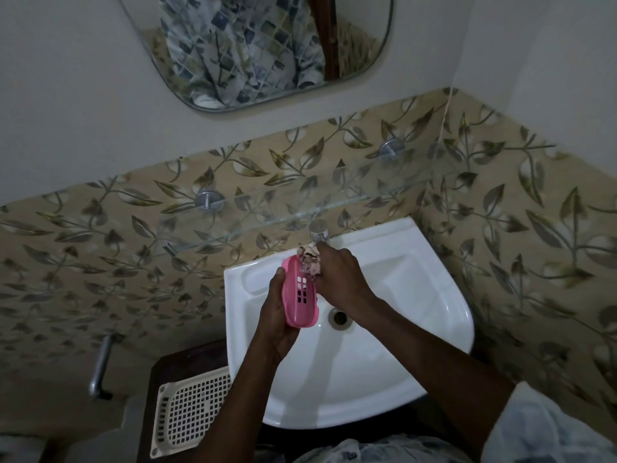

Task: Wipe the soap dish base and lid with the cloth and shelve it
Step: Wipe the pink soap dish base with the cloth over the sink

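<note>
Position: the pink soap dish part point(300, 295) is held above the sink point(384, 362), at about 11 o'clock from the drain point(340, 317). Its long axis runs roughly 12 to 6 o'clock, slotted face toward the camera. In this dim view it is probably the base, not the lid.

The left hand point(278, 315) is wrapped around the 9 o'clock long edge and the 6 o'clock end. The right hand point(340, 279) is closed around the bunched cloth point(310, 260), pressing it on the 12 o'clock end.

Handling: thin moulded plastic, judged light, stiff and slippery if wet. Grip across the long edges, not the slotted floor. The glass shelf point(300, 215) lies at 12 o'clock, above the tap point(319, 230)
</note>
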